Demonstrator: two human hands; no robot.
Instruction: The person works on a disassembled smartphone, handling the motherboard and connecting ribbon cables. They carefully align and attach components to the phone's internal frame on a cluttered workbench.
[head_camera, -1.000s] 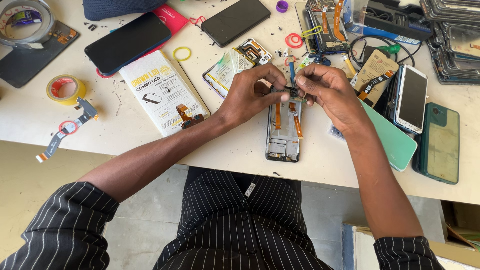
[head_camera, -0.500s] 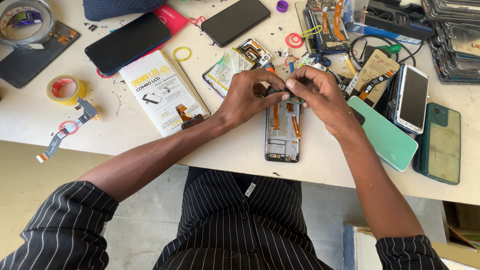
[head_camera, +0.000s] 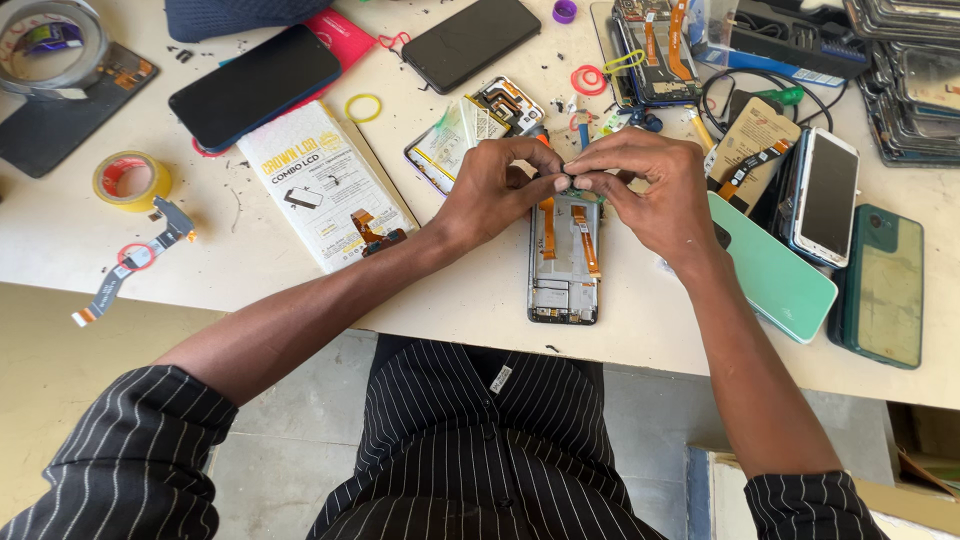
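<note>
1. hands meet over the top end of an opened phone frame (head_camera: 563, 270) that lies flat on the white table (head_camera: 250, 260), near its front edge.
2. left hand (head_camera: 492, 190) has thumb and forefinger pressed together, pinching a small part at the frame's top; the part itself is too small to tell.
3. right hand (head_camera: 650, 188) pinches the same spot from the other side, fingertips (head_camera: 580, 181) touching the left's.
4. frame shows two orange flex cables (head_camera: 583, 240) running lengthwise.
5. mint green back cover (head_camera: 775, 275) lies just right of the right wrist, a dark green phone (head_camera: 882, 285) beyond it.
6. white parts box (head_camera: 322, 183) sits left of the left forearm; yellow tape roll (head_camera: 131, 178) farther left.
7. black phone (head_camera: 256, 82) and another black phone (head_camera: 470, 40) lie at the table's far side.
</note>
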